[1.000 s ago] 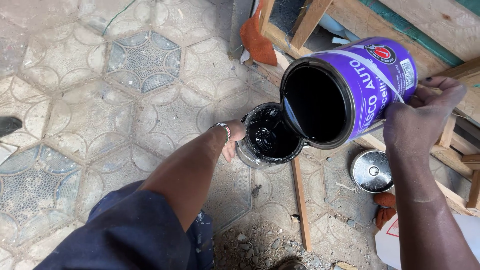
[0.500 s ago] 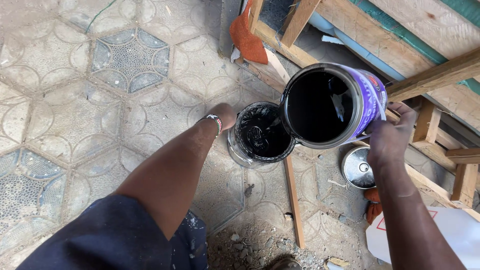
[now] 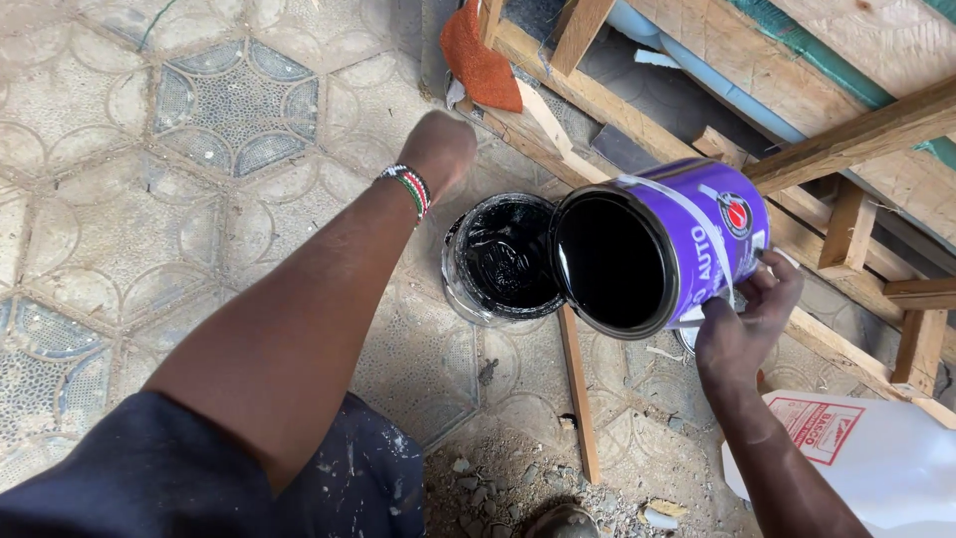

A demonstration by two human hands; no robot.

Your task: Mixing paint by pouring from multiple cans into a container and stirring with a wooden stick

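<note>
My right hand (image 3: 739,334) grips a large purple paint can (image 3: 687,239) from below and behind. The can is tipped on its side, its black open mouth facing me, just right of a small round tin (image 3: 501,261). That tin stands on the tiled floor and is coated with glossy black paint inside. My left hand (image 3: 438,149), with a beaded band on the wrist, reaches out beyond the tin's far left edge and is apart from it. Its fingers curl downward out of sight, and I cannot tell whether it holds anything.
An orange cloth (image 3: 480,52) lies on a slanted timber frame (image 3: 637,120) at the back right. A thin wooden stick (image 3: 578,399) lies on the floor under the cans. A white plastic jug (image 3: 876,463) sits at the lower right, with gravel (image 3: 498,478) near my knee.
My left hand has left the small tin's rim and moved farther away, toward the timber. The purple can has dropped lower and sits to the tin's right.
</note>
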